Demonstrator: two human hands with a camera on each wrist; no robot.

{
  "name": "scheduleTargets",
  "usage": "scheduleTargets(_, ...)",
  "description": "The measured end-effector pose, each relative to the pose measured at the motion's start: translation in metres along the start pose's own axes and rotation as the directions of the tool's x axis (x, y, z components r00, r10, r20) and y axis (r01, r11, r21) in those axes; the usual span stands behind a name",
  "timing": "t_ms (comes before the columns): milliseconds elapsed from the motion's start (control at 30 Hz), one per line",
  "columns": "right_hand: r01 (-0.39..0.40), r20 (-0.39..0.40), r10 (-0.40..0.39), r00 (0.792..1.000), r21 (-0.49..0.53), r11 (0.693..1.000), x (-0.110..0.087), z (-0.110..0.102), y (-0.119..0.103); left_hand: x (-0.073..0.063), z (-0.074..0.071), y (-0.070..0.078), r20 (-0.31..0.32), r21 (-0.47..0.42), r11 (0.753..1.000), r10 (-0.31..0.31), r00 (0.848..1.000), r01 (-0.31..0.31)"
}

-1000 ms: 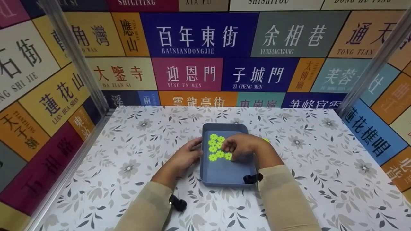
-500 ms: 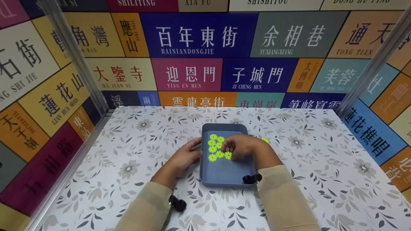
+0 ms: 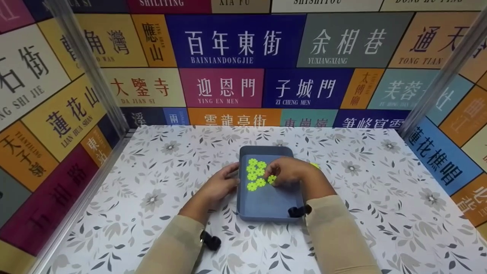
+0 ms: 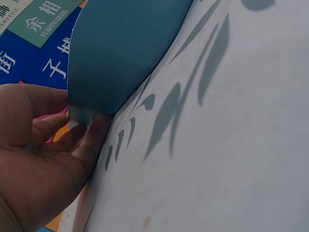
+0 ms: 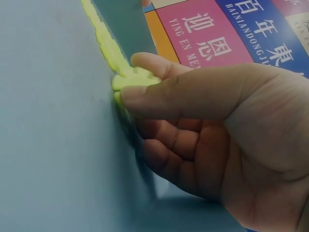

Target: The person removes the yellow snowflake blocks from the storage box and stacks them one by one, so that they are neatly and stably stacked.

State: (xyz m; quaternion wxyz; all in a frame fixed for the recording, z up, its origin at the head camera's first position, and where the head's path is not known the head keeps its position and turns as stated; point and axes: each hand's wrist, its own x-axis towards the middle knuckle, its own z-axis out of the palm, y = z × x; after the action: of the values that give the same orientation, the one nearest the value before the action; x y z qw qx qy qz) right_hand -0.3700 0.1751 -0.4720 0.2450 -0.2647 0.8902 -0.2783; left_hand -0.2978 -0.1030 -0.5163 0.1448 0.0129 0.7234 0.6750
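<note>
In the head view, a shallow blue-grey tray point(image 3: 266, 207) holds several bright yellow-green flower-shaped pieces point(image 3: 252, 176) lying flat at its left side. My right hand point(image 3: 290, 171) is over the tray and pinches one flower-shaped piece point(image 3: 272, 179) between thumb and index finger. The right wrist view shows this pinched flower piece point(image 5: 126, 83) tilted up at the end of a line of others. My left hand point(image 3: 221, 186) rests against the tray's left side. In the left wrist view its thumb and fingers, fairly straight, touch the outer tray wall point(image 4: 116, 53).
Another yellow-green piece point(image 3: 315, 166) shows beyond the right forearm, partly hidden, to the right of the tray. The table point(image 3: 171, 152) has a white leaf-and-flower print. Printed panels point(image 3: 224, 87) stand behind it, with clear upright strips point(image 3: 437, 72) at the corners.
The flower piece at the right hand has come away slightly from the row beside it, up and to the right. My right fingers shifted a little; the left hand and tray stay put.
</note>
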Motion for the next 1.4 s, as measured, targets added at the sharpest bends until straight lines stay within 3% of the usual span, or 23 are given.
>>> scheduleTargets(233, 0.062, -0.092, -0.053, 0.994, 0.107, 0.992, -0.003, -0.007, 0.002, 0.001, 0.0, 0.001, -0.007, -0.012, 1.0, -0.02, 1.0, 0.02)
scheduleTargets(500, 0.071, -0.197, -0.02, 0.98, 0.257, 0.964, -0.016, -0.02, -0.004, 0.002, 0.0, 0.001, 0.027, -0.068, 0.998, 0.002, 1.0, 0.0)
scheduleTargets(833, 0.15, -0.29, -0.045, 0.956, 0.35, 0.925, -0.03, -0.032, -0.003, 0.002, 0.0, -0.001, 0.009, -0.045, 0.999, -0.015, 1.0, 0.015)
scheduleTargets(1167, 0.138, -0.391, 0.035, 0.92, 0.407, 0.903, -0.049, -0.037, 0.016, 0.0, 0.0, 0.001, 0.015, -0.022, 1.0, -0.011, 1.0, 0.011)
scheduleTargets(1400, 0.093, -0.459, 0.133, 0.879, 0.439, 0.894, -0.061, -0.045, 0.041, 0.0, -0.001, 0.001, 0.018, -0.049, 0.998, -0.029, 0.999, 0.03)
